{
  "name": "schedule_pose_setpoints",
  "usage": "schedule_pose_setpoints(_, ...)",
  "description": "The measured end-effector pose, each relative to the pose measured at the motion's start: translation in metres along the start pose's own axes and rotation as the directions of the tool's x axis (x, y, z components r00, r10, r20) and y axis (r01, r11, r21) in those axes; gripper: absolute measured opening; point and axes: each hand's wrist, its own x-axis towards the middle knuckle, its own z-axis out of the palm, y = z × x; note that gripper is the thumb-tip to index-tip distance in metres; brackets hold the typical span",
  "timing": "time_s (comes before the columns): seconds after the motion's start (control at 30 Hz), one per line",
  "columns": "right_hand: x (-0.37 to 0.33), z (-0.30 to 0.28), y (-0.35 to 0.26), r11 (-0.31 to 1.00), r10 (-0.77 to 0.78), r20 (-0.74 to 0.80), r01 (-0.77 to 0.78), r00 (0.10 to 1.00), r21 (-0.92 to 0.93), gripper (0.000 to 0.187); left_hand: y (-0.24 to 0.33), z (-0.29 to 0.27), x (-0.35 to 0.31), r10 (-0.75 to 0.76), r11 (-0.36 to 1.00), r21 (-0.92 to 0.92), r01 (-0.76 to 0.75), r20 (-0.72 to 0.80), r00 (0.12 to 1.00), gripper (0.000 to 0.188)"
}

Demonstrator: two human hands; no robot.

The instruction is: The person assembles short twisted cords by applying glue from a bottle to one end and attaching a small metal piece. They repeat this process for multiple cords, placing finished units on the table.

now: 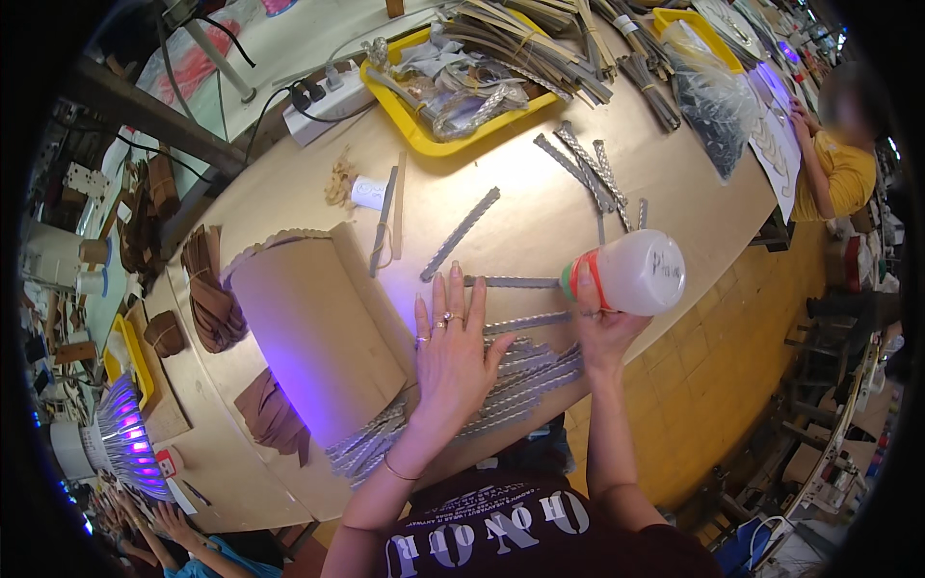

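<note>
My left hand [453, 361] lies flat with its fingers apart, fingertips at the left end of a grey braided strip [520, 282]. In my right hand [607, 332] is a white squeeze bottle [647, 272] with a red band and a green part at its left end. That end is at the strip's right end; whether they touch I cannot tell. Under and beside my left hand spreads a pile of grey braided strips [530, 385]. One more braided strip [461, 234] lies beyond my fingertips. Left of my hand stands a curved brown cardboard piece [308, 323], overlapping part of the pile.
Farther off are a yellow tray [443, 144] of braided pieces, several strips [588, 169] and a power strip [332, 104]. Brown strap bundles [214, 299] lie at left, near a purple-lit lamp [135, 443]. A co-worker in yellow [843, 173] sits at far right; another's hands [178, 525] show at lower left.
</note>
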Motion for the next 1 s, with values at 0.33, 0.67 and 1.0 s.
schedule_pose_setpoints(0.33,-0.006,0.032,-0.018,1.000,-0.015,-0.061,0.016,0.998,0.009,0.020,0.000,0.004,0.001,-0.024,0.999,-0.039,0.023,-0.009,1.000,0.072)
schedule_pose_setpoints(0.67,-0.013,0.042,-0.008,0.991,-0.074,-0.033,0.070,0.997,-0.113,0.028,-0.002,-0.001,0.001,-0.016,1.000,-0.016,0.015,-0.018,1.000,0.069)
schedule_pose_setpoints(1.0,0.009,0.009,-0.018,0.991,0.067,-0.203,-0.041,0.977,0.130,0.026,-0.005,-0.004,0.001,-0.005,1.000,-0.023,0.004,-0.017,1.000,0.066)
